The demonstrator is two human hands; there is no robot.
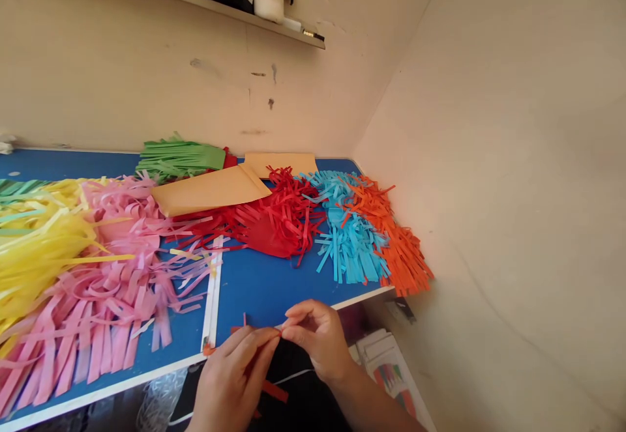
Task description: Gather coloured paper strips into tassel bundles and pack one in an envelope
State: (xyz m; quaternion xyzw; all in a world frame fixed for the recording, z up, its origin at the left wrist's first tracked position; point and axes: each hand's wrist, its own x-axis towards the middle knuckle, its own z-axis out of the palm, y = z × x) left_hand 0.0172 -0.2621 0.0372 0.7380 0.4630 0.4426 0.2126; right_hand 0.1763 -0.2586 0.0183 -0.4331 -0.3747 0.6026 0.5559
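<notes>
Near the table's front edge, my left hand (237,370) has its thumb and fingers pinched on a thin red-orange paper strip. My right hand (317,337) meets it fingertip to fingertip, its thumb and index finger closed at the same small piece. Most of what lies between the fingertips is hidden. A loose orange-red strip (275,391) hangs below my left hand over the dark clothing. Beyond my hands, a red fringed paper bundle (274,233) rests on the blue table (264,282).
Yellow (44,256) and pink (117,275) fringes cover the table's left. Green fringe (180,158) and brown envelopes (210,191) lie behind. Blue (349,236) and orange (401,249) fringes sit at the right. A shelf (205,3) hangs above; printed packets (391,373) stand below right.
</notes>
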